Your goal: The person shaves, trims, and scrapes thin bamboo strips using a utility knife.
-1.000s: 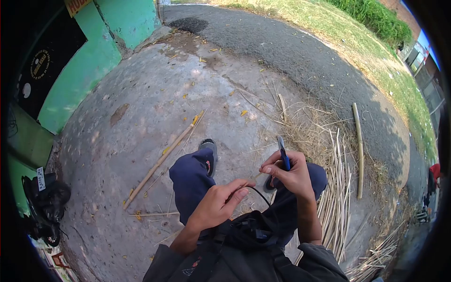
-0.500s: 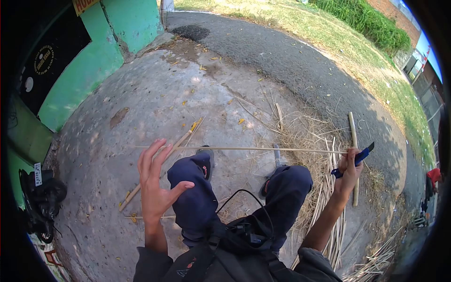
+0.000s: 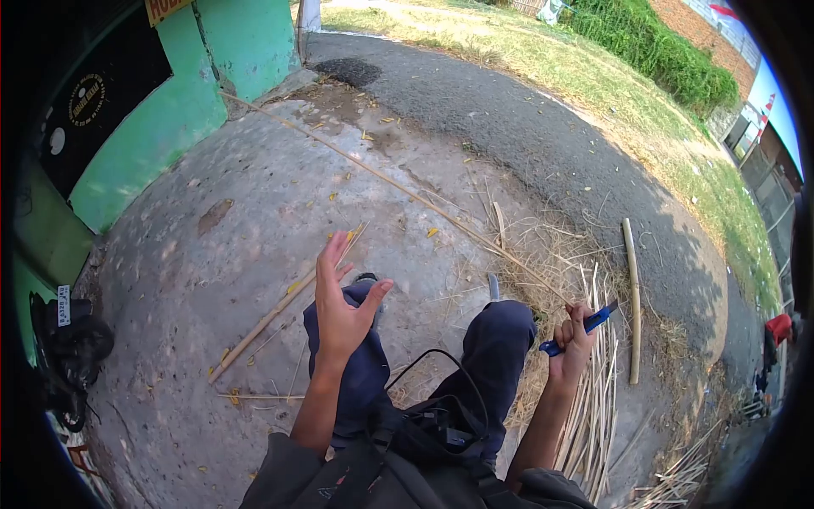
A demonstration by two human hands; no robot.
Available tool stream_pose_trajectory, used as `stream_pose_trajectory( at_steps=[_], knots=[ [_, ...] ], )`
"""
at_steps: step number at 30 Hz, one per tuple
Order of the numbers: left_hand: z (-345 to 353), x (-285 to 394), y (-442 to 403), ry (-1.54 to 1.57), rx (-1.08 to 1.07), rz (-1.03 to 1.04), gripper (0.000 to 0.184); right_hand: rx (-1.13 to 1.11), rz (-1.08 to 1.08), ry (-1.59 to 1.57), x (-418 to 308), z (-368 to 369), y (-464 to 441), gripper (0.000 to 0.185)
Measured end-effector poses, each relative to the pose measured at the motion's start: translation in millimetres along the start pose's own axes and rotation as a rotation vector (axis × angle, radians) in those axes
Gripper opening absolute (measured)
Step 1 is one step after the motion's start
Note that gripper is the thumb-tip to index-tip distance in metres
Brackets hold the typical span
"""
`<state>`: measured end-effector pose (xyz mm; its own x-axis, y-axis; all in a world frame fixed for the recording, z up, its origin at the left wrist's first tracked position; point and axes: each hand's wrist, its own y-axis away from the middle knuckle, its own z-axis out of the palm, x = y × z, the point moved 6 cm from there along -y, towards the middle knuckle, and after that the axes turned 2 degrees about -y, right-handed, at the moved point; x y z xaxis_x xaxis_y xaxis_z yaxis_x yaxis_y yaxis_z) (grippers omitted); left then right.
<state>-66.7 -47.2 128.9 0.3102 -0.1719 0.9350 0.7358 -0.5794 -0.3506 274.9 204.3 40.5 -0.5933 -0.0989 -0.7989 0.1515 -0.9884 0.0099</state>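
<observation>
My right hand (image 3: pixel 577 338) is closed around a blue utility knife (image 3: pixel 599 319), its dark blade pointing up and right. The same hand grips one end of a long thin bamboo strip (image 3: pixel 398 186). From there the strip slants away to the far left, its other end near the foot of the green wall. My left hand (image 3: pixel 341 318) is open above my left knee, fingers raised and thumb apart, touching nothing. Beneath my right forearm lies a bundle of split bamboo strips (image 3: pixel 599 386). A narrow grey, flat piece (image 3: pixel 494 287) shows just beyond my right knee.
Thin shavings (image 3: pixel 551 233) litter the concrete ahead on the right. One thick bamboo stick (image 3: pixel 632 301) lies on the right, another (image 3: pixel 263 329) on the left. A motorcycle (image 3: pixel 76 352) stands at the left by the green wall (image 3: pixel 140 161). A person in red (image 3: pixel 778 327) is far right.
The strip has swung from lying crosswise before me to slanting far forward and left. My right hand has moved left and down; my left hand has moved right, still open.
</observation>
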Motion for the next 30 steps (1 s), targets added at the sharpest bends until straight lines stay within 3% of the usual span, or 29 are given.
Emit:
stream_pose_trajectory(
  at_steps=[2,8,15,22,25,27,28,29,30],
  knots=[
    [-12.5,32.8,3.5,-0.727,0.213,0.367,0.080,-0.021,-0.071,0.075,-8.9,-7.5,-2.1,0.016],
    [-55.4,32.8,0.8,-1.066,0.169,0.381,0.078,-0.122,-0.100,0.124,-35.6,-35.3,-15.5,0.012],
    [-141.9,17.4,9.9,-1.220,0.035,0.290,0.083,-0.055,-0.154,0.114,-87.4,-81.7,-38.4,0.016],
    [-240.1,21.0,18.0,-1.283,0.242,0.258,0.082,-0.029,-0.158,0.008,-125.3,-153.3,-73.3,0.025],
    [-255.0,21.2,22.3,-1.314,0.239,0.274,0.066,0.012,-0.177,0.000,-133.5,-158.0,-77.5,0.025],
    [-261.7,6.7,27.3,-0.987,0.198,0.054,0.042,0.071,-0.184,0.005,-132.0,-145.1,-72.1,0.024],
    [-261.5,3.6,28.8,-0.977,0.188,0.062,0.042,0.130,-0.190,0.010,-134.5,-141.3,-68.7,0.024],
    [-261.2,-0.8,29.8,-0.989,0.199,0.077,0.035,0.124,-0.201,0.036,-134.2,-150.8,-72.9,0.024],
    [-260.3,-5.5,30.5,-0.998,0.208,0.092,0.028,-0.037,-0.194,0.032,-132.5,-158.4,-79.8,0.023]
  ],
)
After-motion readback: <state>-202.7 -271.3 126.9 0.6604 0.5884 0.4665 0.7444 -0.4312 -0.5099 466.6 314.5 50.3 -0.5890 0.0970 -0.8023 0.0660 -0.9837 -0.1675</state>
